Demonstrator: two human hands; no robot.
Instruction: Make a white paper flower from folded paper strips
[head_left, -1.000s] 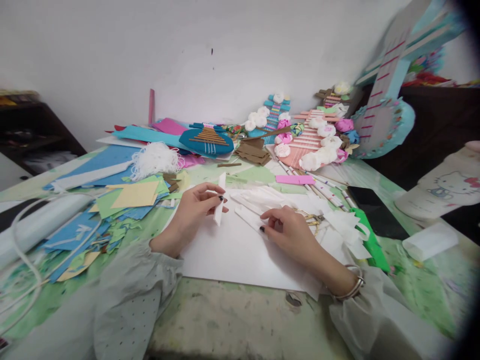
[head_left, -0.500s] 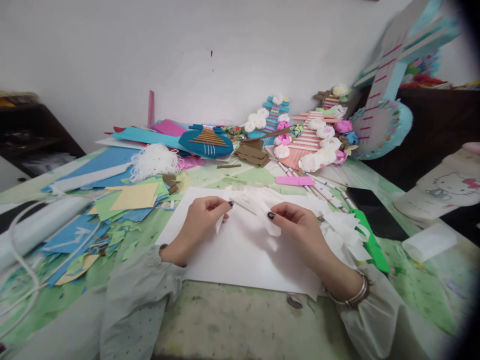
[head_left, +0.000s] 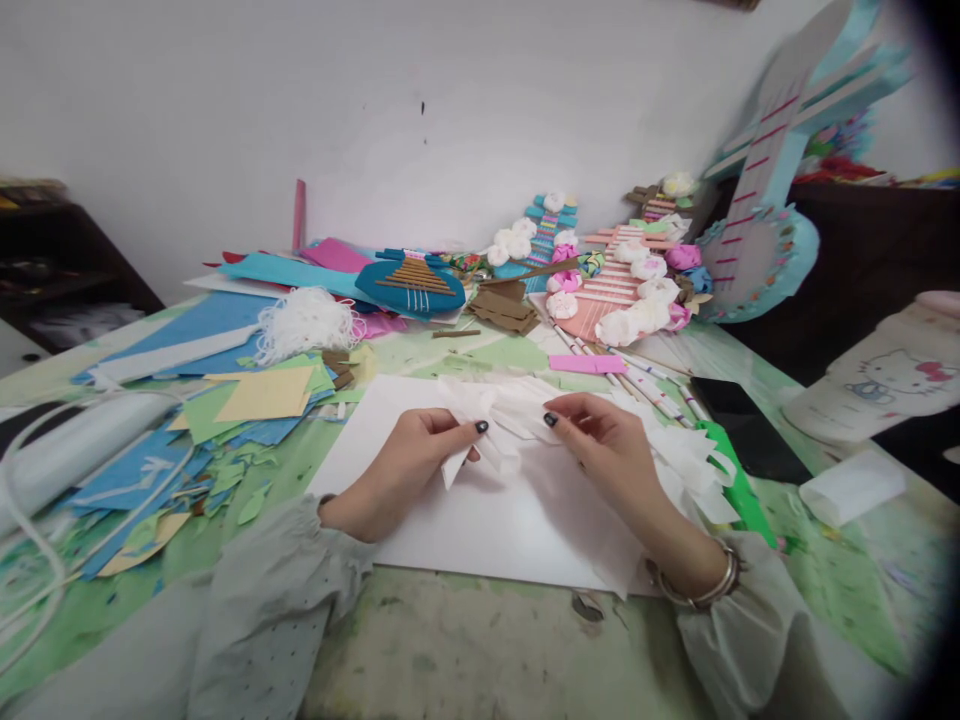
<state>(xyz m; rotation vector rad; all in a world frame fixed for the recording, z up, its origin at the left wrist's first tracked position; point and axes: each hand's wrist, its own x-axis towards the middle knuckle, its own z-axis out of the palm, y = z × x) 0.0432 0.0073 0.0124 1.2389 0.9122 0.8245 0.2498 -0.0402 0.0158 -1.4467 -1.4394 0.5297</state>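
Plain white wall (head_left: 225, 120) is rising behind the green-stained table (head_left: 450, 640), and the action is happening above the white sheet (head_left: 435, 530) spread across it. Now the right hand (head_left: 615, 440), resting low over the sheet a second ago, is lifting a thin white strip (head_left: 517, 415), and its thumb is facing the left one across a narrow space. So both hands are now engaging with white pieces, which are coming together between them rather than lying apart. Look at the fingers: the left hand (head_left: 405, 460) is keeping thumb and fingers closed on a folded white strip (head_left: 455, 468), its pointed end tilting down toward the sheet. The right hand is pinching narrowly at the thin strip's edge; exactly where the overlapping layers are touching, I'm not able to tell. Loose white strips (head_left: 686, 465) are lying beyond the right hand, just beside a bright green item (head_left: 742, 495).
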